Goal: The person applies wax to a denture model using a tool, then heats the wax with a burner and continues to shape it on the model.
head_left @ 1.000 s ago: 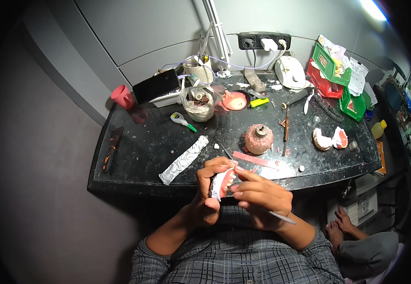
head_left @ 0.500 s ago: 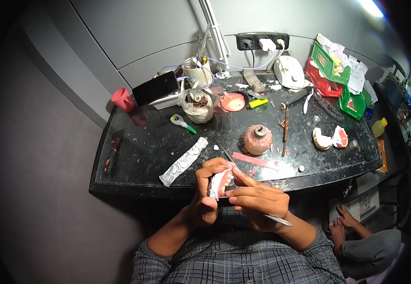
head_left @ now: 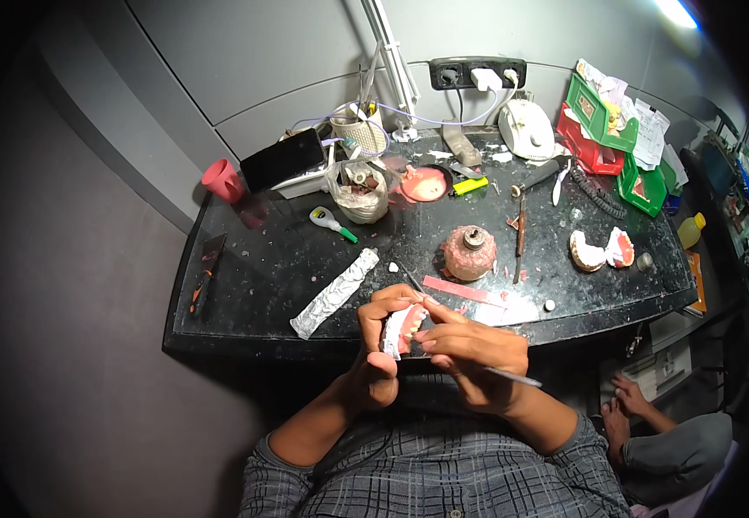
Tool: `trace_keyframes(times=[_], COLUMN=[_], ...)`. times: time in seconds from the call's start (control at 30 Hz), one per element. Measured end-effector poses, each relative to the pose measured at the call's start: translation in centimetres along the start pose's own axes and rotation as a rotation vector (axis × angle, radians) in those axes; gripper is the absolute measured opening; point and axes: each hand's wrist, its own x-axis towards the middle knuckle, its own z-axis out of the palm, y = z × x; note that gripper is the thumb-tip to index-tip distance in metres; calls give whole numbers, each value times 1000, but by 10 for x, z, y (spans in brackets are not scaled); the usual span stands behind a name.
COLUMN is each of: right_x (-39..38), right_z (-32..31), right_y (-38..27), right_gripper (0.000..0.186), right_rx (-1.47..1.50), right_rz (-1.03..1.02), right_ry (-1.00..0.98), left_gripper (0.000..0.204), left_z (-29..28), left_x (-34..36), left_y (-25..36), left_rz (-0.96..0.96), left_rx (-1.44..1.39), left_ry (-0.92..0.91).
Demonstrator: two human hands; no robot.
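Over the front edge of the bench, my left hand [head_left: 374, 373] is closed around a dental cast [head_left: 393, 335], white plaster with pink wax and pale teeth along it. The teeth face right, toward my right hand [head_left: 480, 352]. That hand grips a slim metal carving tool [head_left: 517, 377], whose handle sticks out below the palm to the right. Its fingertips are at the teeth and hide the tool's working end. Just beyond the fingers lies a pink wax strip [head_left: 461, 290]. A wax-covered round burner [head_left: 469, 254] stands behind it.
Left of my hands lies a foil-wrapped roll [head_left: 336, 293]. Another brown-handled tool [head_left: 521, 229] and a second cast [head_left: 588, 255] are at right. A wax dish [head_left: 426, 184], pink cup [head_left: 223, 181] and handpiece [head_left: 540, 177] sit farther back. Another person's feet [head_left: 618, 419] show lower right.
My right hand has shifted slightly, and the tool's handle has swung up and to the right. My left hand tilts the cast a little; its grip stays the same.
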Motion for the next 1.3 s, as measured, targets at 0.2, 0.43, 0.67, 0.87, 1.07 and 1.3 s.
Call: trace_keyframes(times=[0.2,0.43,0.67,0.87,1.07,1.3], right_x=[-7,-16,32,71,98,80], right_z=[-14,-53,-129,-148,-112,-140], right_y=[-1,28,52,63,72,94], right_gripper=[14,24,35,44,42,38], right_rx=[54,327,-269,-1239,-1187,-844], right_rz=[41,150,704,914,1023,968], right_ry=[-101,309,309,-154,-263,-78], left_gripper=[75,83,95,95,58,55], left_z=[-5,-18,-44,-63,-73,-61], left_x=[-4,8,31,68,100,84], left_y=[-1,-3,-4,-15,-29,-29], left_rz=[-81,-311,-545,-580,-336,-185], left_rx=[-116,-491,-637,-431,80,450], left_ry=[-18,228,393,172,-108,-248])
